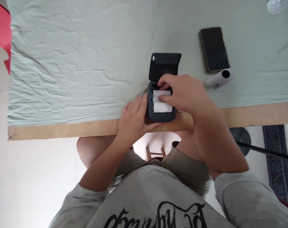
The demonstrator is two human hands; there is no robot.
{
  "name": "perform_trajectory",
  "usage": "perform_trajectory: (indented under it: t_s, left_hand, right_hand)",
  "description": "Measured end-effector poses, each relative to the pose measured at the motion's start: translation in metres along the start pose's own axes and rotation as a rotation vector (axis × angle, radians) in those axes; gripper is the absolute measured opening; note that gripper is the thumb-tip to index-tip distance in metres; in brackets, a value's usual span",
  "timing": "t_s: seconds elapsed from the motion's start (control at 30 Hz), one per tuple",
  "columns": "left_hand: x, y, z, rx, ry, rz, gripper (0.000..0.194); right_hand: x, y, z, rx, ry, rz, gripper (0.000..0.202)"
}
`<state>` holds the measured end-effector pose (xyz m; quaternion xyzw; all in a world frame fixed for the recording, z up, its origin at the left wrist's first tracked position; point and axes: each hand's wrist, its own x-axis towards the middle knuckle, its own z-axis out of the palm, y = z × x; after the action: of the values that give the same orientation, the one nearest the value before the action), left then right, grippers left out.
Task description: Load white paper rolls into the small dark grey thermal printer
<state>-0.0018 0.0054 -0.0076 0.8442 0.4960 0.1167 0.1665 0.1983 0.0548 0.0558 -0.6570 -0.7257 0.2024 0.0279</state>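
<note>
A small dark-blue label printer [162, 117] stands near the front edge of the table, its lid [165, 65] swung up and back. In its bay sits a white paper roll [162, 107]. My left hand [133, 117] braces the printer, fingers along its left side and thumb along its front. From the right, my right hand [183, 91] reaches into the bay with bent fingers, its thumb on the paper roll and the other fingertips at the bay's back. The fingers hide part of the bay's right side.
A dark-screened phone [214, 49] lies to the right on the pale green cloth [87, 57]. Beside it is a white tube-shaped object [218, 79] with a dark round opening. Clear plastic [275, 5] shows at the top right corner. The wooden table edge [63, 129] runs just before me.
</note>
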Motion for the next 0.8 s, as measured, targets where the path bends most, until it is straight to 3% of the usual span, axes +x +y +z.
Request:
perform_trajectory:
  t_s: [0.23,0.43,0.53,0.67,0.8]
  left_hand:
    - [0.000,0.001,-0.002,-0.008,0.001,0.010,0.106]
    - [0.000,0.001,-0.002,-0.014,-0.002,-0.001,0.106]
    - [0.000,0.001,-0.002,-0.011,-0.006,-0.011,0.105]
    - [0.001,0.001,-0.002,-0.006,0.002,-0.003,0.108]
    - [0.002,0.000,-0.002,-0.007,0.008,0.002,0.106]
  right_hand:
    - [0.003,0.004,-0.004,-0.090,-0.009,-0.113,0.028]
    - [-0.006,0.009,-0.013,0.118,0.049,-0.211,0.021]
    - [-0.014,0.020,-0.017,0.454,0.114,-0.255,0.020]
    - [-0.026,0.049,-0.007,1.112,0.137,-0.251,0.039]
    - [-0.038,0.065,0.007,1.652,0.206,-0.027,0.039]
